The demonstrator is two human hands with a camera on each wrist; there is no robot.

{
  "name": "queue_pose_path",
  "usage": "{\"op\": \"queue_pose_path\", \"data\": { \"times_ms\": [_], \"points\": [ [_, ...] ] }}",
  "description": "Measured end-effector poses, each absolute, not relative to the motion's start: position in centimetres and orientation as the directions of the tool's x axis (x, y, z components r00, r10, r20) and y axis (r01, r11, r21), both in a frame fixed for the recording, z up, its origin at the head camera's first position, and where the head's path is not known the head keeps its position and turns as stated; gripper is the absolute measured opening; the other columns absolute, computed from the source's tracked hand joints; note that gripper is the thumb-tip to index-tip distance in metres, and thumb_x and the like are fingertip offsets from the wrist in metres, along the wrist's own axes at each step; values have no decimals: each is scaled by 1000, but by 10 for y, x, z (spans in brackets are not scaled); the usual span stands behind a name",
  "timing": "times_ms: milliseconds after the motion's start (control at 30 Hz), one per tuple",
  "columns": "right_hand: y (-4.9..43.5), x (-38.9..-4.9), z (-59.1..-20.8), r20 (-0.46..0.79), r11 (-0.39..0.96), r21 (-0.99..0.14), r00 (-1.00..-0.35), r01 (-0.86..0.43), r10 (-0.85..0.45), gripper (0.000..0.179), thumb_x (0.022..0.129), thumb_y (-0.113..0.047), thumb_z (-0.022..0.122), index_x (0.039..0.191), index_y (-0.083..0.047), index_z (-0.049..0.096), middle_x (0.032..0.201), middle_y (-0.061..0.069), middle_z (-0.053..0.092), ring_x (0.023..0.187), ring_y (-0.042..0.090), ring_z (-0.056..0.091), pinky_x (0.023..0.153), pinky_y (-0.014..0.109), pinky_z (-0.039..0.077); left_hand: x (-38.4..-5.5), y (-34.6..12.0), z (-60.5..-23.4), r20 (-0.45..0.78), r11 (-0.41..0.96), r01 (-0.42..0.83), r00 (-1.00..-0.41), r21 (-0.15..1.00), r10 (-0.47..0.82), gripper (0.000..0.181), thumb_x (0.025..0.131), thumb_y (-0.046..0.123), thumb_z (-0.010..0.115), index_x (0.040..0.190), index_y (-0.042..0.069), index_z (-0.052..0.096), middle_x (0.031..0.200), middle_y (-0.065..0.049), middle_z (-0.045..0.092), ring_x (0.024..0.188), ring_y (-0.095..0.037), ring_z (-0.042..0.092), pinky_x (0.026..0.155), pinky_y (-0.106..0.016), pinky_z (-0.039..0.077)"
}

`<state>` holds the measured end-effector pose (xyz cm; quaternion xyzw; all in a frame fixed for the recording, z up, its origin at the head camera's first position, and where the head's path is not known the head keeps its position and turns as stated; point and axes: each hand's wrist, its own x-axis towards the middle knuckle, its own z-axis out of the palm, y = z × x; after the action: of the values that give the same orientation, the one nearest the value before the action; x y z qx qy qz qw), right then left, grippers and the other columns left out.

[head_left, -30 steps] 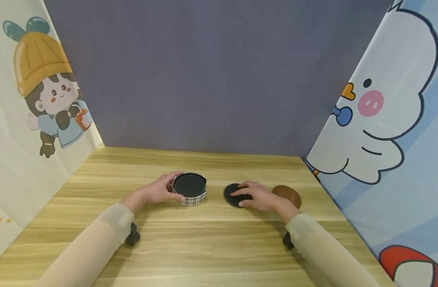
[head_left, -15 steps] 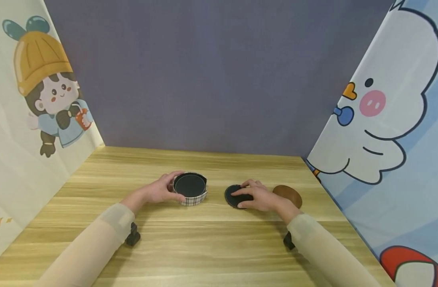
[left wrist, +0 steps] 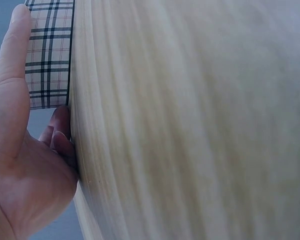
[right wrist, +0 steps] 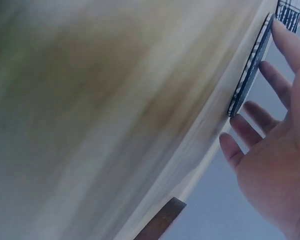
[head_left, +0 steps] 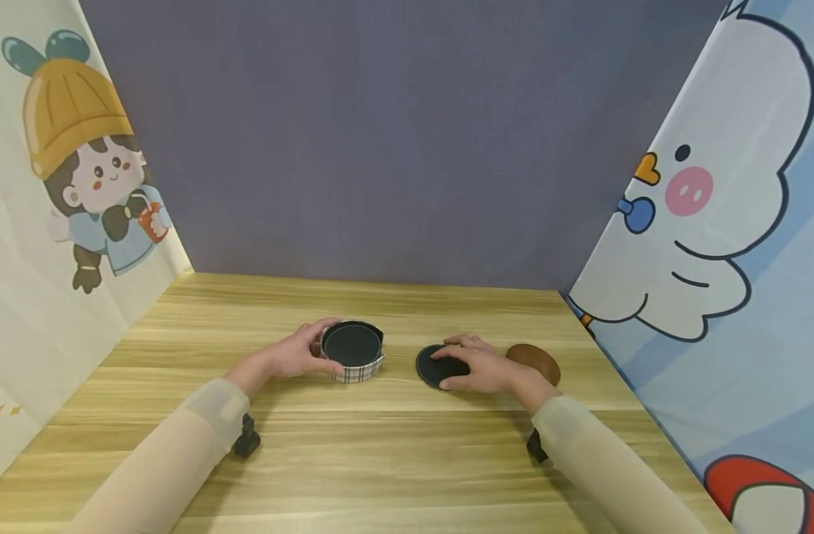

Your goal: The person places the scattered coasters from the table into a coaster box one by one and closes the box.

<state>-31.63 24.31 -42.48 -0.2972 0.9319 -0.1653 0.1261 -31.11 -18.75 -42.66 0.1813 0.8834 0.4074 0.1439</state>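
Note:
My left hand (head_left: 299, 351) grips a round coaster holder (head_left: 363, 373) covered in cream plaid. In the left wrist view the thumb lies along the plaid side wall (left wrist: 49, 65). A stack of black coasters (head_left: 353, 345) fills the holder, and its right side has a notch. To the right, a black round coaster (head_left: 431, 369) lies flat on the table, partly covered by my right hand (head_left: 482, 368). The right fingers are spread, with fingertips resting on the coaster's top and at its edge. A checkered rim (right wrist: 248, 67) runs around that coaster in the right wrist view.
A brown oval object (head_left: 535, 362) lies right of the right hand, partly behind the wrist. The wooden table (head_left: 380, 460) meets a grey back panel (head_left: 380, 148). Cartoon-printed panels (head_left: 714, 222) stand at both sides.
The coaster under the right hand has shifted very slightly toward the near edge. The left hand and the coaster holder have stayed in place.

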Motion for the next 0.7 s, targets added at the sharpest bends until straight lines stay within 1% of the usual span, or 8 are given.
{"op": "queue_pose_path", "data": {
  "times_ms": [67,233,300,533,600,700],
  "points": [
    [243,-318,-425,-150,766,-398,-789,-504,-596,66,100,-61,75,159,-38,55,177,8,35,166,45,24,128,74,22,-311,-188,-427,-107,605,204,-893,770,437,111,91,45,92,175,20,24,146,-27,39,126,-34,60,112,-57,46],
    [242,-320,-426,-174,765,-428,-787,-481,-592,73,96,-56,82,160,-37,53,178,10,33,166,48,20,126,76,23,-311,-189,-427,-103,606,209,-892,768,439,111,91,45,92,175,19,24,145,-28,40,125,-34,60,111,-56,47],
    [242,-320,-425,-173,764,-432,-787,-480,-592,74,95,-54,83,160,-37,54,177,11,35,166,48,22,125,76,25,-311,-188,-427,-101,603,210,-892,769,440,111,91,45,92,175,19,24,145,-28,40,126,-34,60,111,-56,47],
    [240,-320,-426,-120,755,-429,-797,-496,-592,79,88,-51,88,158,-33,57,163,10,47,154,40,38,120,67,34,-311,-188,-427,-107,600,204,-891,773,441,111,91,45,92,175,20,24,146,-28,39,126,-34,61,111,-55,48],
    [239,-320,-425,-109,753,-428,-798,-500,-593,81,86,-51,89,159,-31,57,160,10,48,151,39,40,119,65,35,-311,-188,-427,-109,604,202,-893,771,438,111,91,46,92,175,21,25,146,-28,40,126,-34,60,110,-55,48],
    [238,-321,-426,-86,748,-434,-804,-502,-589,83,85,-52,90,159,-32,57,160,10,47,150,38,40,118,65,35,-312,-188,-427,-108,605,202,-894,770,436,110,91,45,92,175,22,25,146,-28,40,127,-34,60,111,-56,47]
  ]
}}
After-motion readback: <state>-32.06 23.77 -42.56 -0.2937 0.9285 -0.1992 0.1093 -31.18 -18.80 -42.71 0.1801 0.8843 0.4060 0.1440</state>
